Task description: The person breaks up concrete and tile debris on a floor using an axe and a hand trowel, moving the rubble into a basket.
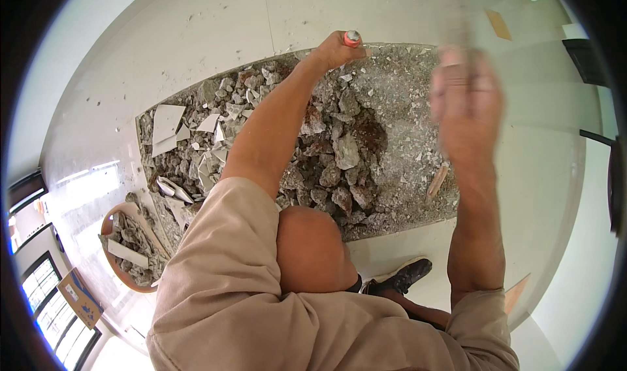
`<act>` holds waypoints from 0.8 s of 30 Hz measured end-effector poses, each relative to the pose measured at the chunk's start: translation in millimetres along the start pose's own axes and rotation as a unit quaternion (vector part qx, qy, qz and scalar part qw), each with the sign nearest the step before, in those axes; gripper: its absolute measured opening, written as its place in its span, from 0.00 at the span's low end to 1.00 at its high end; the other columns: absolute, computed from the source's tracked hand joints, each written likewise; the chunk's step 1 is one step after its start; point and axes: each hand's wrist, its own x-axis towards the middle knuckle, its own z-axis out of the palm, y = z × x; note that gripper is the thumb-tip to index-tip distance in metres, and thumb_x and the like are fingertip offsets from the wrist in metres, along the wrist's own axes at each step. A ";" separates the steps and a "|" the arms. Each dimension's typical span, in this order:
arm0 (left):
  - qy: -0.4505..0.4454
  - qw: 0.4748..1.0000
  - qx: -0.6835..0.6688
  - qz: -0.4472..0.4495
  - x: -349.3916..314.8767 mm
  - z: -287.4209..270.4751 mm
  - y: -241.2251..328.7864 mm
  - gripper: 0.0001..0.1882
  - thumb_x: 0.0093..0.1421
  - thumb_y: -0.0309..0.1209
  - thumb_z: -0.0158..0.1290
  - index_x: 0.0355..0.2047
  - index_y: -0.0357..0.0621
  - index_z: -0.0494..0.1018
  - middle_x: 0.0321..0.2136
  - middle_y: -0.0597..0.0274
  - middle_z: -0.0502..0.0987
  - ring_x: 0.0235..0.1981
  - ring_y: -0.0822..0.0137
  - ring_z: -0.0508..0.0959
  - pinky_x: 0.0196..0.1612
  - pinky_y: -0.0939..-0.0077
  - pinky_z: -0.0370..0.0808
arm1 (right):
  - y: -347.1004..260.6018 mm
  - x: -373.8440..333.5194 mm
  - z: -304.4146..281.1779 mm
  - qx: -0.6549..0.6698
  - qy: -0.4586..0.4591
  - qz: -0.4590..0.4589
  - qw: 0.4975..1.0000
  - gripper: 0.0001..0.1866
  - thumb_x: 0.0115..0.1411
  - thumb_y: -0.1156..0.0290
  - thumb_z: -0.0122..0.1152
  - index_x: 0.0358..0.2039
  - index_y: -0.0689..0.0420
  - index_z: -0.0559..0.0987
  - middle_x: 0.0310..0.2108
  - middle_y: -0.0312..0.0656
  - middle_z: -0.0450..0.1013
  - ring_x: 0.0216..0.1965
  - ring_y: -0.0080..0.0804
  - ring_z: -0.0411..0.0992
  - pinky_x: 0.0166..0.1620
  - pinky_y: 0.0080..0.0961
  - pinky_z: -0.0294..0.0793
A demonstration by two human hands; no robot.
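My left hand (336, 51) is closed around a chisel (353, 38) with a red-orange grip, and its round grey struck end faces up. It is at the far edge of a broken-out patch of floor (405, 129); the chisel's tip is hidden. My right hand (467, 103) is raised over the right side of the patch, its fingers wrapped round the handle of what looks like a hammer (459, 34). Motion smears this hand and the tool, and the head cannot be made out. Grey rubble (339, 149) and white tile shards (168, 124) lie in the patch.
A round tan basin (110, 221) of rubble stands at the left. A wood piece (437, 183) lies in the patch's right part. Pale floor tiles (215, 18) surround it. My shoe (408, 276) is at the near edge. A cardboard box (80, 298) is lower left.
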 end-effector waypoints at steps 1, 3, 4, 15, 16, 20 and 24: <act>0.001 1.000 0.001 0.001 4.3 0.7 -2.1 0.16 0.55 0.39 0.68 0.23 0.47 0.72 0.21 0.71 0.73 0.24 0.75 0.69 0.31 0.73 0.67 | -9.7 4.0 -4.0 -0.004 0.007 0.021 1.000 0.16 0.70 0.61 0.56 0.33 0.63 0.73 0.19 0.38 0.68 0.19 0.26 0.66 0.24 0.26 0.66; 0.002 1.000 0.002 0.001 11.3 2.5 -6.0 0.16 0.55 0.38 0.68 0.23 0.47 0.72 0.20 0.71 0.73 0.24 0.74 0.69 0.31 0.73 0.67 | -8.9 3.2 0.2 0.227 0.124 -0.093 0.962 0.14 0.69 0.65 0.54 0.31 0.62 0.72 0.20 0.36 0.68 0.20 0.21 0.66 0.23 0.19 0.64; 0.009 1.000 0.003 0.003 14.2 2.9 -7.0 0.15 0.55 0.37 0.68 0.24 0.47 0.73 0.21 0.71 0.74 0.25 0.74 0.71 0.31 0.73 0.68 | 4.1 2.5 6.3 0.236 0.121 -0.116 0.957 0.13 0.69 0.65 0.54 0.32 0.63 0.72 0.20 0.39 0.69 0.20 0.23 0.67 0.24 0.22 0.65; 0.000 1.000 0.015 -0.027 19.9 6.7 -21.4 0.31 0.51 0.44 0.71 0.49 0.37 0.77 0.42 0.53 0.82 0.43 0.64 0.79 0.51 0.66 0.74 | 51.4 0.5 3.4 -0.008 0.010 -0.042 0.999 0.14 0.69 0.63 0.54 0.34 0.62 0.72 0.21 0.43 0.72 0.22 0.27 0.71 0.26 0.28 0.70; 0.001 0.999 0.014 -0.031 20.2 7.1 -25.0 0.31 0.51 0.44 0.71 0.49 0.37 0.77 0.42 0.53 0.82 0.43 0.64 0.79 0.51 0.66 0.74 | 47.3 1.3 2.7 -0.025 0.005 -0.019 0.999 0.14 0.69 0.63 0.54 0.34 0.62 0.72 0.21 0.43 0.72 0.22 0.27 0.71 0.26 0.28 0.70; 0.025 0.999 0.036 0.015 18.3 7.2 -27.9 0.18 0.55 0.42 0.69 0.28 0.44 0.73 0.22 0.69 0.74 0.26 0.71 0.72 0.32 0.70 0.71 | 82.2 -6.8 34.3 0.042 -0.007 -0.117 0.992 0.14 0.69 0.63 0.52 0.33 0.62 0.71 0.20 0.39 0.69 0.21 0.24 0.66 0.25 0.28 0.68; 0.048 0.992 0.112 0.023 10.2 20.0 -17.8 0.18 0.56 0.42 0.66 0.35 0.39 0.77 0.28 0.60 0.80 0.32 0.65 0.78 0.40 0.66 0.76 | 145.8 -25.1 39.7 -0.238 -0.111 0.081 0.961 0.16 0.70 0.61 0.50 0.34 0.63 0.71 0.22 0.40 0.70 0.21 0.27 0.67 0.26 0.31 0.68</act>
